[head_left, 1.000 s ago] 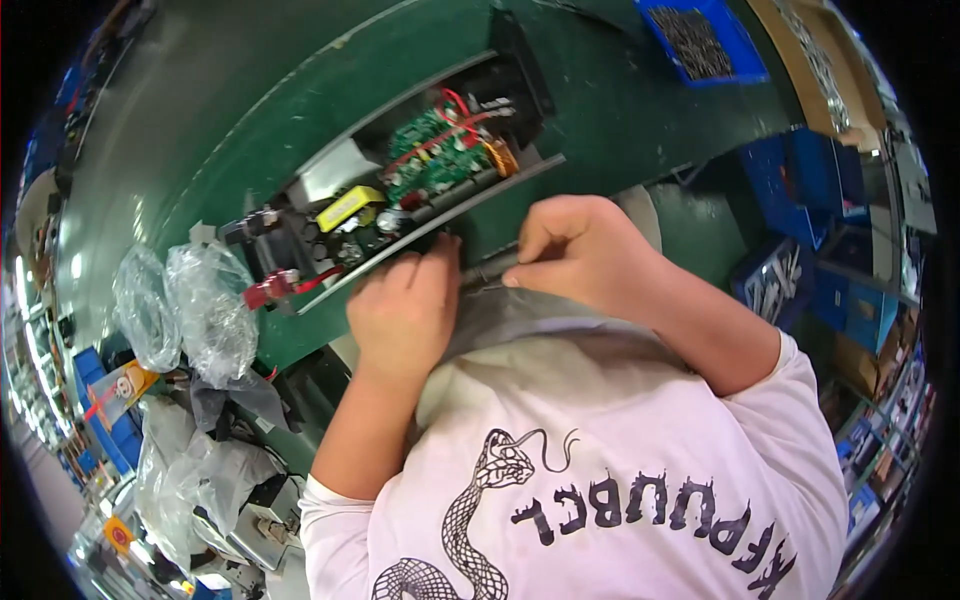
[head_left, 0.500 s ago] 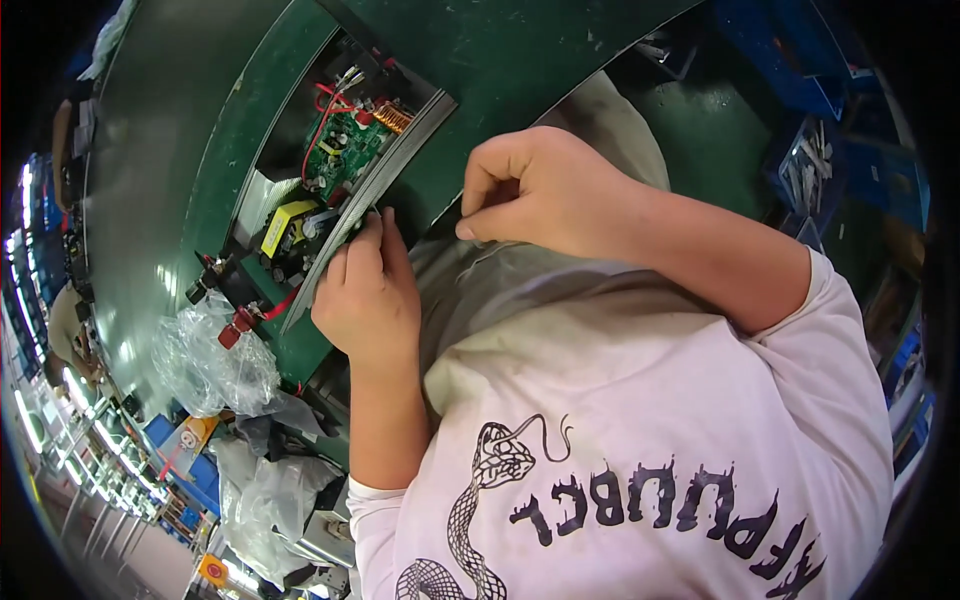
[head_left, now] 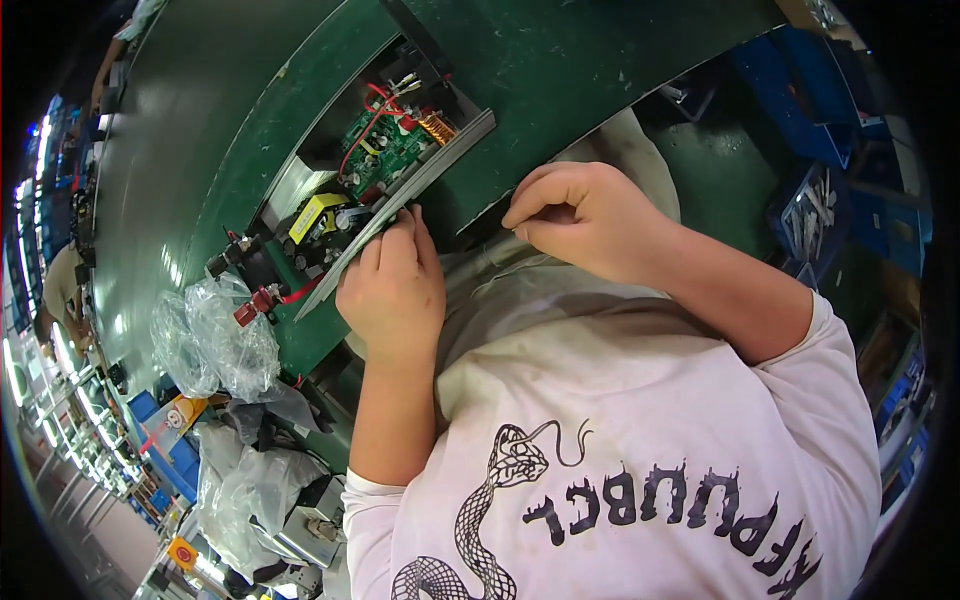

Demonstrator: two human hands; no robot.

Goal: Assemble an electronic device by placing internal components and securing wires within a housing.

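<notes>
I see right hand [head_left: 595,215] sitting farther from left hand [head_left: 395,295] than second ago; only left touches open metal case [head_left: 445,160], on green bench [head_left: 560,65]. Left fingers bent at near edge, grip unclear; right curled in pinch, can't tell contents.

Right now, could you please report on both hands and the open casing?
Left hand at near side of open casing. Right hand curled, apart from it. Plastic bags near casing's left end.
</notes>
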